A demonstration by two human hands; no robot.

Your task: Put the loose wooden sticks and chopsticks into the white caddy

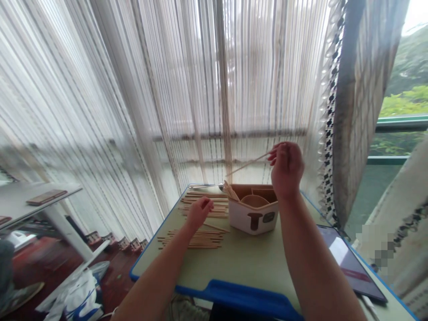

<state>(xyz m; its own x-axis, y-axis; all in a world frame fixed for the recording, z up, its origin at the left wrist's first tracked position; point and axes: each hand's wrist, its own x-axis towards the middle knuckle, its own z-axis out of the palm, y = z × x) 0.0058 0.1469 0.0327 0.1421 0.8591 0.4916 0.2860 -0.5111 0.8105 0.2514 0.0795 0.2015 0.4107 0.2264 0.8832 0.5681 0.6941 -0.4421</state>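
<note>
My right hand (pixel 288 167) is raised above the organizer box, closed around one end of a thin chopstick (pixel 249 164) that slants down to the left. Hovering over the left part of the small table, my left hand (pixel 199 212) has its fingers curled in; whether anything is inside them is hidden. Around it lie a far row of wooden chopsticks (pixel 219 208) and a nearer row of chopsticks (pixel 207 240), with a single slanted chopstick (pixel 219 228) between. The white box (pixel 239 218) has brown compartments, and pale wooden utensils (pixel 231 192) lean in its left corner.
A metal spoon (pixel 221 187) lies at the table's back edge. On the right rests a tablet (pixel 351 263) with a cable. The small table (pixel 257 263) has a blue rim. Sheer curtains (pixel 187 89) hang behind; a white desk (pixel 63 194) and plastic bag (pixel 80 294) are left.
</note>
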